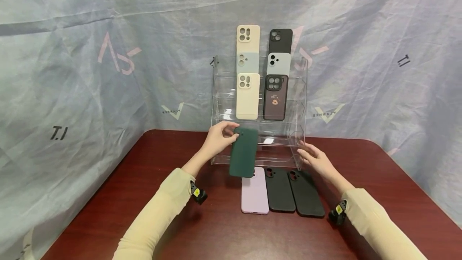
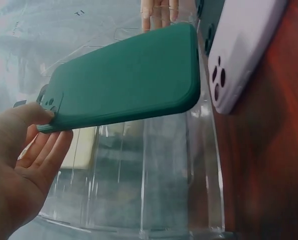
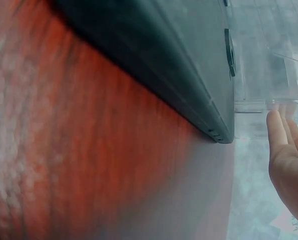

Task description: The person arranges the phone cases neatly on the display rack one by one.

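Observation:
A dark green phone case [image 1: 244, 153] is held up in front of a clear plastic tiered rack [image 1: 268, 141]. My left hand [image 1: 218, 137] pinches it at its top corner, by the camera cutout; thumb and fingers show on that corner in the left wrist view. The case's lower end overlaps a lilac phone case [image 1: 254, 198] on the table. At the rack's right side is my right hand [image 1: 317, 163], its fingers [image 3: 276, 130] extended right at the clear panel, with nothing in the grasp.
To the right of the lilac case lie two black phone cases [image 1: 280, 196] on the red-brown table [image 1: 202, 228]. Higher on the rack, cream [image 1: 247, 101], pale blue [image 1: 247, 66] and dark cases [image 1: 276, 103] stand in two columns. Grey printed cloth [image 1: 173, 71] hangs behind.

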Motion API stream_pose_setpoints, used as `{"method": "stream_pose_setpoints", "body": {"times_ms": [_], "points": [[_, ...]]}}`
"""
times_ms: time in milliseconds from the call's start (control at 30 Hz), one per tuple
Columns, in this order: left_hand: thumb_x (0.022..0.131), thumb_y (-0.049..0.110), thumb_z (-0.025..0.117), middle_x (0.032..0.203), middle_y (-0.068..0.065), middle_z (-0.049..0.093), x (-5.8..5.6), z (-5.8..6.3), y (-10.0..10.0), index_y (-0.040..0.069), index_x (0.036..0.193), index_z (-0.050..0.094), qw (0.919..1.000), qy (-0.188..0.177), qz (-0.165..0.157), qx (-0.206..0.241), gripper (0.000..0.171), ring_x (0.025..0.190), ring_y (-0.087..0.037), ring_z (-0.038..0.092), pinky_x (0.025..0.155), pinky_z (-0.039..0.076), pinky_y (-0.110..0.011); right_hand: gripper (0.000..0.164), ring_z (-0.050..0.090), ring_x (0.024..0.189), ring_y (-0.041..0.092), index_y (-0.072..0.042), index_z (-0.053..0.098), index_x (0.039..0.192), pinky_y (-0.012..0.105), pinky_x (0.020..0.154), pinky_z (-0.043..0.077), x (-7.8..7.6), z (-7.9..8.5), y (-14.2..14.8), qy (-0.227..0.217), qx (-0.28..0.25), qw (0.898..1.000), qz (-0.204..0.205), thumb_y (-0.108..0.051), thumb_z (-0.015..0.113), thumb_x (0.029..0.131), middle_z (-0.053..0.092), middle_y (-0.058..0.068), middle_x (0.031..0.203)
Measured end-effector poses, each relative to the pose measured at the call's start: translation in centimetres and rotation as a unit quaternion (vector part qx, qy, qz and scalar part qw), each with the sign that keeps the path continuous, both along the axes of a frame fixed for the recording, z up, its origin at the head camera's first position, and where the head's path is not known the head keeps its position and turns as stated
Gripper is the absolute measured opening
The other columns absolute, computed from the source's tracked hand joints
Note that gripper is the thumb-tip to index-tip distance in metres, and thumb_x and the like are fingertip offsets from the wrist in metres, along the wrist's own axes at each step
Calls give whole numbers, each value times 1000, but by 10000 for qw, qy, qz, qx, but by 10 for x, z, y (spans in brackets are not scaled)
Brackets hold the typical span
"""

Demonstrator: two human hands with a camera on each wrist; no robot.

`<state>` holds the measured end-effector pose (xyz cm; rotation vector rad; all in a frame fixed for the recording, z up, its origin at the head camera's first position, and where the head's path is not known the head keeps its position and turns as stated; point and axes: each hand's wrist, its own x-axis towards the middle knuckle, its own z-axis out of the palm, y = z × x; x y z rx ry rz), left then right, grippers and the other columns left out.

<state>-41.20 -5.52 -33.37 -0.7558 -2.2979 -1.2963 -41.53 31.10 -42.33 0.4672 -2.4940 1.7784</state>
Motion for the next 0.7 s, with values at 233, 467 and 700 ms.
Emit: {"method": "stream_pose_setpoints", "body": {"times_ms": [233, 467, 700], "points": [[83, 5, 67, 106, -12, 65, -12, 13, 12, 3, 111, 66, 9997, 45, 73, 227, 28, 84, -21, 65, 71, 57, -23, 62, 54, 118, 13, -1, 31, 145, 15, 87, 50, -1, 1, 0, 12, -77, 10000, -24, -32, 53, 96, 31, 19, 150], [83, 5, 68, 103, -12, 65, -23, 27, 22, 3, 110, 67, 9982, 451, 174, 354, 27, 82, -20, 65, 70, 57, -23, 62, 53, 106, -9, -1, 31, 145, 15, 87, 50, -1, 3, 1, 14, -80, 10000, 7, -32, 53, 96, 29, 19, 151], [82, 4, 68, 101, -14, 64, -33, 44, 37, 1, 110, 67, 9961, 577, 259, 614, 27, 83, -22, 66, 70, 57, -22, 58, 52, 104, -13, -2, 32, 144, 16, 89, 49, -1, 0, 1, 18, -160, 9998, 77, -29, 52, 97, 29, 21, 150]]}}
